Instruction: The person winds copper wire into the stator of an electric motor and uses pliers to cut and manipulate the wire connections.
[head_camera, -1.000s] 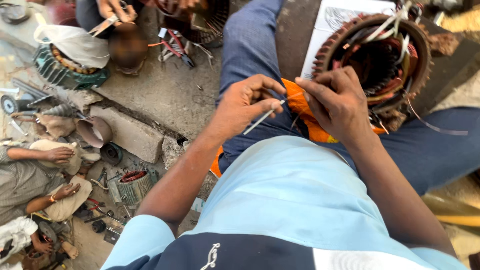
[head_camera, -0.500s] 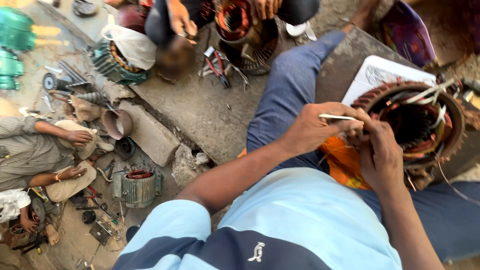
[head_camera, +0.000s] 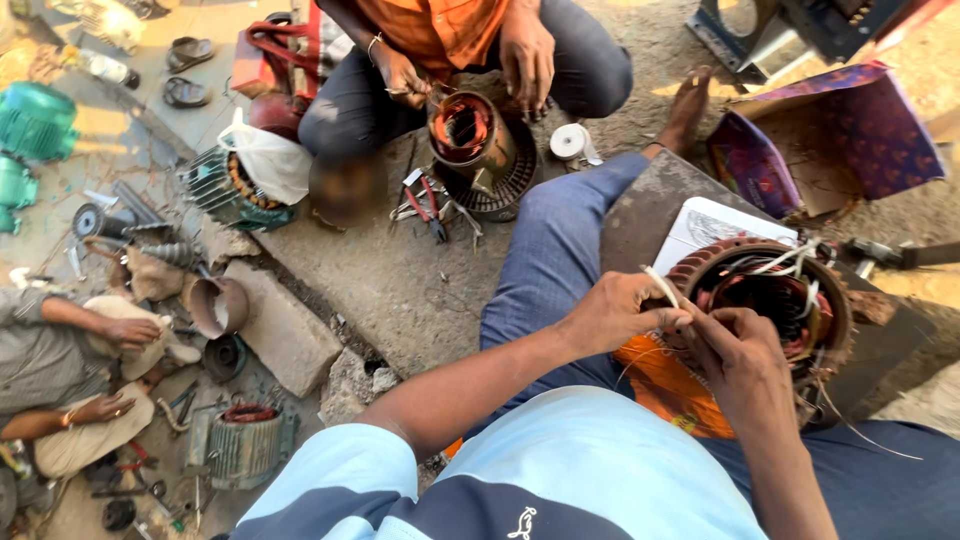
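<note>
A rusty motor stator (head_camera: 770, 300) with copper windings and white sleeved leads lies on a dark board by my knee. My left hand (head_camera: 618, 312) pinches a thin white sleeve (head_camera: 661, 286) at the stator's left rim. Just right of it, my right hand (head_camera: 738, 352) closes its fingers on a fine wire at the same spot. An orange cloth (head_camera: 668, 385) lies on my lap under both hands.
Opposite me a person in an orange shirt (head_camera: 440, 30) handles another stator (head_camera: 470, 135), with pliers (head_camera: 425, 205) on the ground. At left another person's arms (head_camera: 90, 370) rest among motor parts and a concrete block (head_camera: 285, 330). A purple box (head_camera: 830, 140) stands at right.
The view has swung up and widened, showing the person opposite. My hands have moved from my lap to the stator's rim, still holding the white sleeve and wire.
</note>
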